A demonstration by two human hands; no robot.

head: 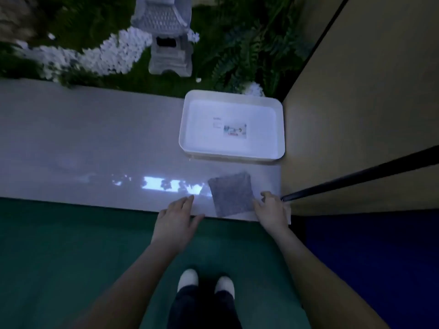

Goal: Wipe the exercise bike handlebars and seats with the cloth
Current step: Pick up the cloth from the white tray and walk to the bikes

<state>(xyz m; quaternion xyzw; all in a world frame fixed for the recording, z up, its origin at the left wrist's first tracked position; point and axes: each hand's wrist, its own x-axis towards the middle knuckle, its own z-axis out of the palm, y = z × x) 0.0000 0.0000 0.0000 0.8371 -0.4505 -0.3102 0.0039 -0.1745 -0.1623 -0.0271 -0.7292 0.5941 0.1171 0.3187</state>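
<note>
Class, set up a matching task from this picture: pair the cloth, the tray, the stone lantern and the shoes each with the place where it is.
Things:
1. cloth
2. tray
3. stone lantern
4. shoes

Places:
A. among the plants beyond the ledge
B. on the green floor
C. flat on the ledge, between the left hand and the right hand
D. on the ledge by the wall, behind the cloth

Pairs: 1-C, 2-D, 3-A, 4-B

Grey cloth (231, 194) lies flat on ledge (95, 143) between two open hands, below white tray (187, 129)
</note>
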